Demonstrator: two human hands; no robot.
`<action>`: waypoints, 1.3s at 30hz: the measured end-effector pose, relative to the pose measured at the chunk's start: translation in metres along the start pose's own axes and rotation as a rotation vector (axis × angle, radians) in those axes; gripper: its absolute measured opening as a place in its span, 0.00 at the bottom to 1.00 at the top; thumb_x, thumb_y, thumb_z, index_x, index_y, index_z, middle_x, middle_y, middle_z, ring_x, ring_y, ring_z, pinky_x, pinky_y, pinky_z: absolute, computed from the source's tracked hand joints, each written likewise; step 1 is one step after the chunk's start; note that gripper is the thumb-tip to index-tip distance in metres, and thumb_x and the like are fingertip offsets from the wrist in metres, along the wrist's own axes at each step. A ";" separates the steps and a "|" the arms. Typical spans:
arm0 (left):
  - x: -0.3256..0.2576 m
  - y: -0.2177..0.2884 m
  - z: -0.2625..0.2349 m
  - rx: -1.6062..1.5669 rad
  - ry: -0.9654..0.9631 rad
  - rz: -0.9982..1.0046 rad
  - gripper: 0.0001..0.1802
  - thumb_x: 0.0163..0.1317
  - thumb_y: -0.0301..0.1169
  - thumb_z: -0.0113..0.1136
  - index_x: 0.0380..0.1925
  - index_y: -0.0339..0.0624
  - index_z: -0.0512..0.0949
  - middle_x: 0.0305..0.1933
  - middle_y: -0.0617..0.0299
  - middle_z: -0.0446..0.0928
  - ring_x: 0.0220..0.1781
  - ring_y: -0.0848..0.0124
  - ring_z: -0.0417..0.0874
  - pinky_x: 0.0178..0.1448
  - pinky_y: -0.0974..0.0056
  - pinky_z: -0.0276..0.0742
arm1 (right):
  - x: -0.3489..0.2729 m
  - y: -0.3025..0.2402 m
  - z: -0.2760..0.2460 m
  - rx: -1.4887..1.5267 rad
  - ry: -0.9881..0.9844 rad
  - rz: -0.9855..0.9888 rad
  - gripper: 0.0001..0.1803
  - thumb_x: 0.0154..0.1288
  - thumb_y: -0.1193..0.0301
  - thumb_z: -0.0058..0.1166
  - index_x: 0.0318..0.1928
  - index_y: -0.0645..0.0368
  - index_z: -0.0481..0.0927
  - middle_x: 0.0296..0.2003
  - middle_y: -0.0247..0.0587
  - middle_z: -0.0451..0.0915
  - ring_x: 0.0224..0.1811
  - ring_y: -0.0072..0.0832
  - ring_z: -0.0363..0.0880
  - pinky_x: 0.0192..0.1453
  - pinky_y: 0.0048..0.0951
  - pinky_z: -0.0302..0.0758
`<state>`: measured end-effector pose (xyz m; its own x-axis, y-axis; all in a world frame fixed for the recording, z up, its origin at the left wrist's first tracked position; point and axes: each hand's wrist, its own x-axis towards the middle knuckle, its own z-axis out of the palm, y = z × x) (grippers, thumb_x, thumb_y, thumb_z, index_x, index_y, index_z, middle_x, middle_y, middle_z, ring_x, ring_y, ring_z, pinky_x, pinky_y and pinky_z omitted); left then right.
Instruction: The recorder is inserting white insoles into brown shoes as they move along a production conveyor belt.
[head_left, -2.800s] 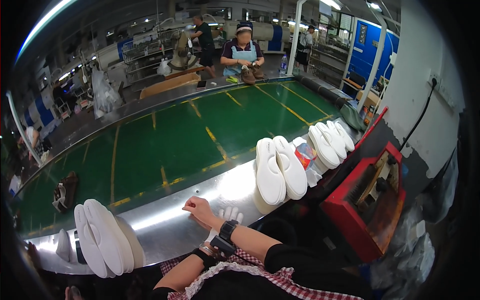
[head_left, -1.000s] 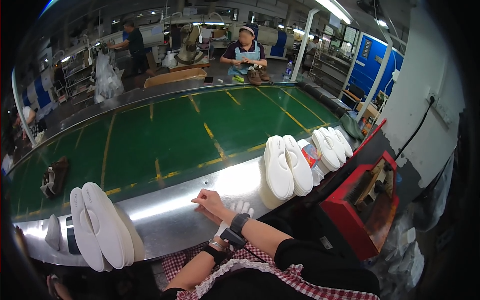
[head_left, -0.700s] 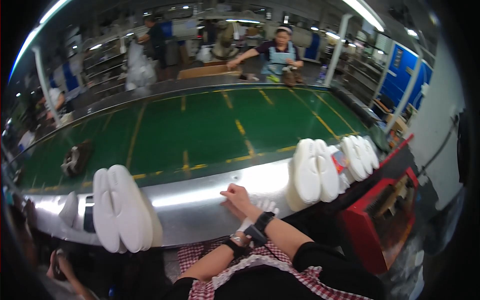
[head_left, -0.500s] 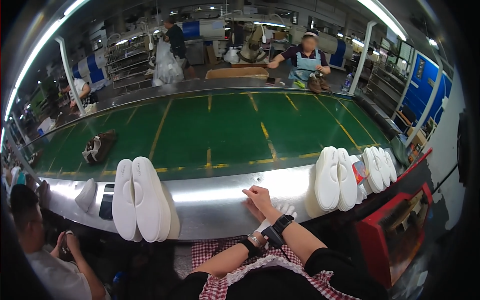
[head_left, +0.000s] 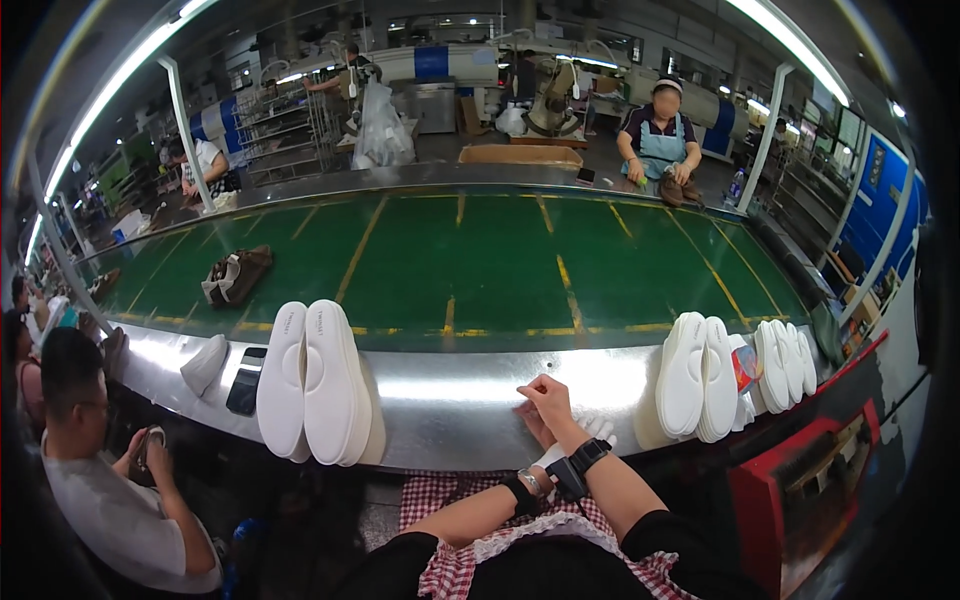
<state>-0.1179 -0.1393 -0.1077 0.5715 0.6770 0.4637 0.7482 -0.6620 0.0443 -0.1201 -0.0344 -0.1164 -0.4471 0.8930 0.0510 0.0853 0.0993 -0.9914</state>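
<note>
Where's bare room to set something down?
Metal ledge: bare between the left white soles and the right hand; narrower gap between the gloved left hand and the right white soles. Green belt: wide bare stretch right of the brown footwear. Crowded: ledge's right end, red-blue packet between soles; left end, dark phone, pale cone-shaped piece.

Overhead tubes (head_left: 790,45), counter (head_left: 440,425) glare, dark bent edges

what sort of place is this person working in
Most likely a shoe factory floor: a long green belt with yellow markings runs across the view, white foot-shaped soles sit along its shiny metal edge, and a co-worker in a light blue apron is behind brown shoes.
</note>
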 end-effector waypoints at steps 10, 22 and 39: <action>-0.007 -0.003 -0.008 -0.028 -0.011 -0.046 0.29 0.50 0.46 0.45 0.49 0.41 0.60 0.54 0.44 0.63 0.62 0.45 0.61 0.66 0.46 0.55 | 0.010 0.026 -0.003 -0.120 0.044 -0.067 0.13 0.50 0.70 0.66 0.22 0.63 0.74 0.16 0.34 0.74 0.17 0.18 0.71 0.20 0.21 0.68; 0.001 -0.010 -0.003 -0.114 -0.083 -0.083 0.26 0.46 0.46 0.48 0.43 0.40 0.66 0.49 0.44 0.67 0.60 0.46 0.64 0.64 0.48 0.58 | 0.011 0.019 -0.007 0.033 0.043 0.045 0.14 0.54 0.76 0.60 0.19 0.59 0.67 0.12 0.32 0.69 0.12 0.19 0.68 0.14 0.20 0.63; 0.009 -0.013 -0.002 -0.123 -0.108 -0.103 0.24 0.42 0.46 0.52 0.35 0.39 0.73 0.42 0.45 0.73 0.57 0.48 0.67 0.62 0.49 0.62 | 0.027 0.050 -0.009 0.009 0.065 -0.119 0.20 0.63 0.71 0.52 0.15 0.55 0.62 0.08 0.29 0.62 0.07 0.18 0.60 0.10 0.20 0.59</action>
<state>-0.1235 -0.1255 -0.1027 0.5320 0.7693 0.3537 0.7616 -0.6173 0.1973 -0.1197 -0.0012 -0.1632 -0.3949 0.9018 0.1757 0.0269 0.2025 -0.9789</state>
